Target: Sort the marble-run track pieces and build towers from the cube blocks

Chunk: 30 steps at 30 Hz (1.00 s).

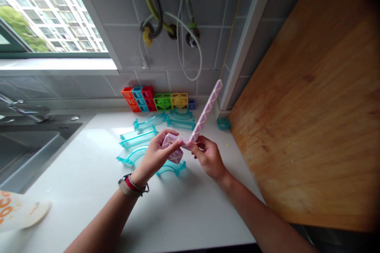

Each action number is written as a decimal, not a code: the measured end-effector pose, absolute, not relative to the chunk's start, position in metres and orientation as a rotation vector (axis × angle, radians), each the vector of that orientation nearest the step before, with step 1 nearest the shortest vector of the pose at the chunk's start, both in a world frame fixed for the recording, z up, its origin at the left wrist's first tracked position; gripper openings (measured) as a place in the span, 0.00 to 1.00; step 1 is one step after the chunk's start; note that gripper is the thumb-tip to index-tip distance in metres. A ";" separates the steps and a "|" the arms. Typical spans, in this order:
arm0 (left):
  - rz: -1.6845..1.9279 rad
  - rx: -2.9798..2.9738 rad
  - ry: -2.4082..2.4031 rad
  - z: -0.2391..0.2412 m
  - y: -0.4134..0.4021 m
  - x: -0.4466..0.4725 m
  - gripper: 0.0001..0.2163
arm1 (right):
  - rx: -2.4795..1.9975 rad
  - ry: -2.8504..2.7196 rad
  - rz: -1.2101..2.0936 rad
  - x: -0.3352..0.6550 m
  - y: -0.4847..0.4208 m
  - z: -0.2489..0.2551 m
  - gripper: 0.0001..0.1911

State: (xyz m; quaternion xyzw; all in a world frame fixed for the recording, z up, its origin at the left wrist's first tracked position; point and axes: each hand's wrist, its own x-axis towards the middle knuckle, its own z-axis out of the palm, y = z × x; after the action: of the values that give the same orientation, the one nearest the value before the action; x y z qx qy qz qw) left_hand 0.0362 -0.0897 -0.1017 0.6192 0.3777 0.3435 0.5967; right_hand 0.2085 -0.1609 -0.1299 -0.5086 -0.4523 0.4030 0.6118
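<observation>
Between my hands is a pale pink-purple twisty snake puzzle made of triangular segments. One end is folded into a chunky cluster, and the other sticks out as a long straight bar pointing up and to the right. My left hand is closed round the folded cluster, its thumb on top. With thumb and fingers my right hand pinches the lower end of the straight bar. Below and behind the hands, translucent turquoise track pieces lie on the white counter; the left hand partly covers some.
Colourful hollow blocks stand in a row against the tiled wall. A turquoise ring sits near the corner. At left are a sink, a faucet and a white cup. A large wooden board leans at right.
</observation>
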 end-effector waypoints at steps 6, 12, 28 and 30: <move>0.740 1.324 0.854 -0.100 -0.089 0.037 0.18 | -1.139 -1.090 0.949 0.211 -0.159 -0.135 0.16; 0.718 1.346 0.821 -0.105 -0.084 0.034 0.18 | -1.153 -1.094 0.933 0.211 -0.161 -0.136 0.15; 0.547 1.080 0.673 -0.102 -0.086 0.032 0.16 | -1.118 -1.290 0.981 0.215 -0.171 -0.125 0.11; 0.532 1.009 0.626 -0.101 -0.086 0.032 0.16 | -1.103 -1.311 0.986 0.216 -0.171 -0.124 0.11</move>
State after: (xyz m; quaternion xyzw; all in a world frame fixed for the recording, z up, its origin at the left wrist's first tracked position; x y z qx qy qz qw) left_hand 0.0318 -0.0865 -0.1013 0.4697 0.2915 0.2477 0.7957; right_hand 0.2161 -0.1708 -0.1237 -0.4661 -0.5538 0.4167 0.5500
